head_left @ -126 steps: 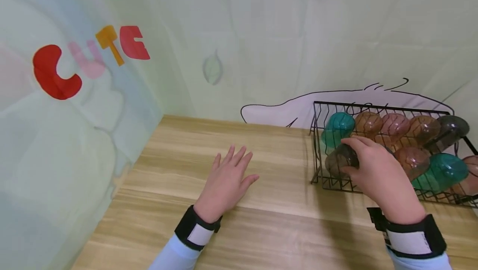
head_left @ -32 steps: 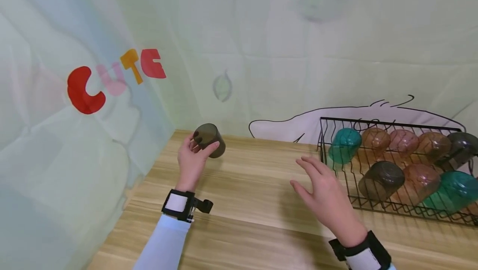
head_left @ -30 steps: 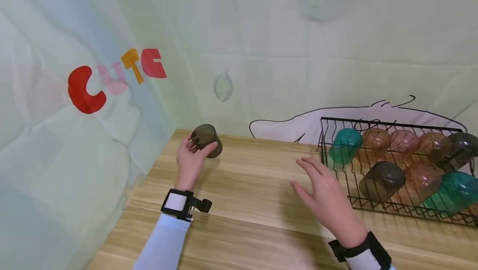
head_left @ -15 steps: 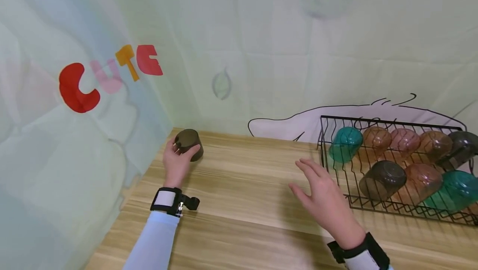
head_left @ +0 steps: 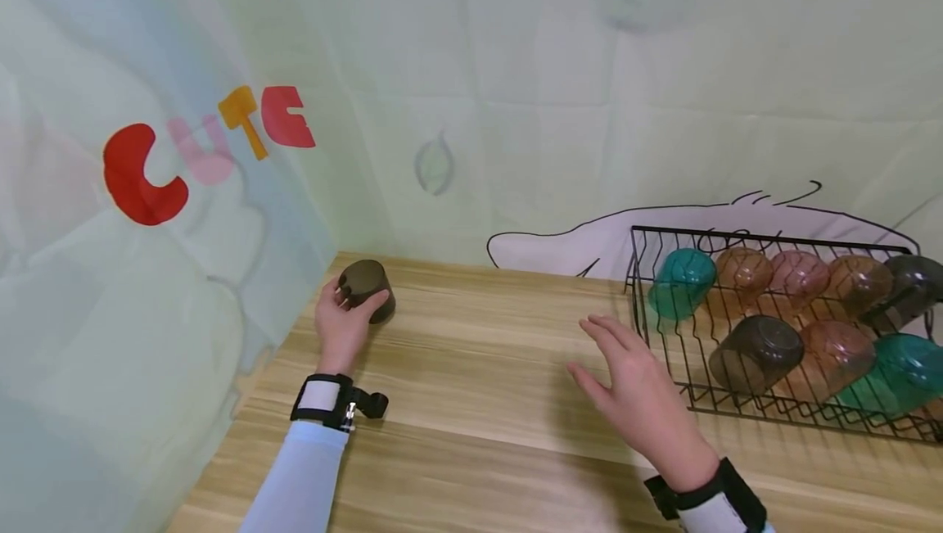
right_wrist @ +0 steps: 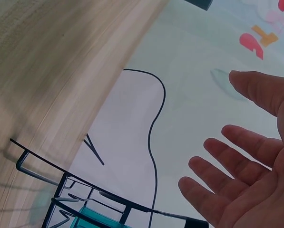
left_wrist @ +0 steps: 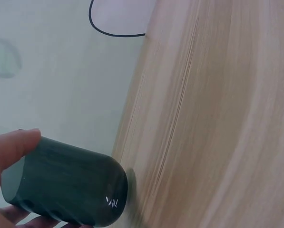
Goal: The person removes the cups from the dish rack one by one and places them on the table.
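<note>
Near the back left corner of the tabletop, my left hand [head_left: 342,328] grips a smoky dark grey cup [head_left: 377,304], thumb on one side and fingers round the other. The cup is upright, mouth up. In the left wrist view the base of the dark cup [left_wrist: 80,185] is at or just over the wood; I cannot tell whether it touches. My right hand [head_left: 641,402] hovers, fingers spread and holding nothing, just left of a black wire rack [head_left: 688,408]. Nearest to it in the rack are an upturned dark grey cup [head_left: 757,355] and a teal cup [head_left: 683,283].
More upturned see-through cups stand in the rack in two rows, among them an amber cup [head_left: 744,271], a pink cup [head_left: 799,275] and a front teal cup [head_left: 895,373]. A printed cloth [head_left: 516,107] hangs behind and along the left of the wooden table [head_left: 471,402].
Earlier my right hand gripped a dark cup at the rack's front left; now my left hand holds a dark cup and has carried it left and down. The right hand has left the rack.
</note>
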Demonstrator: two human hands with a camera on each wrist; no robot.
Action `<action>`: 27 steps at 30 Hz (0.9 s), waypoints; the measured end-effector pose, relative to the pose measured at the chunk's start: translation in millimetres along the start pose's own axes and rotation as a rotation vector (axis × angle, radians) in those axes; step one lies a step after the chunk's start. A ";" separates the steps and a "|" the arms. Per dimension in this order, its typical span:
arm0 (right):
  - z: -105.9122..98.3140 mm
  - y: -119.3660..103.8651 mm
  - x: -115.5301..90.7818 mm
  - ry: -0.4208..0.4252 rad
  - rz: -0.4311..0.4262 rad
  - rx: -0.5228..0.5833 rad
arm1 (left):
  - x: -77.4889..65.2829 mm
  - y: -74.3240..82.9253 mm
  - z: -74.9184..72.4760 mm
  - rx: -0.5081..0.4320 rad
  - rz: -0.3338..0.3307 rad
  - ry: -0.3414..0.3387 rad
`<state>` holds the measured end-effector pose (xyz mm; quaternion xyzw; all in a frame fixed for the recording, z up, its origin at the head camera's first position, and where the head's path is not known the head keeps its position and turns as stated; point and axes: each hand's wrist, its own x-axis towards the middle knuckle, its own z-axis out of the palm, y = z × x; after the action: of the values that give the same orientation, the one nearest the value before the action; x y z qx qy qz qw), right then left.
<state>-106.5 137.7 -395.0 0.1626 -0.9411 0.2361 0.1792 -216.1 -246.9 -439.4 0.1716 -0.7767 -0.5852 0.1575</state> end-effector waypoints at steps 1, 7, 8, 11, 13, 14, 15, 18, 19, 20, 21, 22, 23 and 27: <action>0.0 0.0 0.1 -0.001 -0.001 -0.001 | 0.1 0.0 -0.2 -0.001 -0.001 0.001; -0.3 -0.2 0.2 -0.008 0.006 -0.001 | -0.1 -0.4 0.5 0.021 0.008 -0.005; -0.2 -0.3 0.4 -0.010 0.006 0.001 | -0.4 -0.7 0.7 0.025 0.011 -0.005; -0.4 -0.6 0.6 -0.014 0.005 0.000 | -1.2 -1.9 1.6 0.040 0.016 -0.003; -0.7 -0.8 0.6 -0.017 0.004 -0.002 | -1.4 -3.1 2.5 0.053 0.016 -0.002; -0.9 -0.9 0.6 -0.017 0.003 -0.003 | -1.3 -4.0 3.0 0.064 0.016 -0.003; -1.3 -0.8 0.6 -0.016 0.002 -0.004 | -1.3 -4.9 3.7 0.080 0.014 -0.005; -3.6 -0.6 -0.1 -0.011 -0.002 -0.012 | -2.2 -6.5 5.8 0.113 0.010 -0.015; -4.7 -0.3 -0.2 -0.009 -0.004 -0.014 | -2.8 -6.6 6.3 0.117 0.005 -0.015; -5.9 -0.1 -0.1 -0.008 -0.006 -0.016 | -3.6 -6.5 6.8 0.116 0.001 -0.013; -7.4 0.3 0.1 -0.007 -0.008 -0.017 | -4.7 -5.9 7.1 0.117 -0.002 -0.010; -9.2 0.8 0.2 -0.004 -0.010 -0.020 | -5.8 -5.1 7.2 0.115 -0.003 -0.004; -11.5 1.4 0.7 0.001 -0.013 -0.023 | -7.1 -3.7 7.4 0.117 0.000 0.004; -25.7 6.1 3.6 0.037 -0.023 -0.031 | -14.1 8.8 8.7 0.144 0.044 0.044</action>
<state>-105.5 154.9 -374.7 0.1660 -0.9393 0.2225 0.2018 -208.1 -230.8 -433.8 0.1782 -0.8168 -0.5201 0.1749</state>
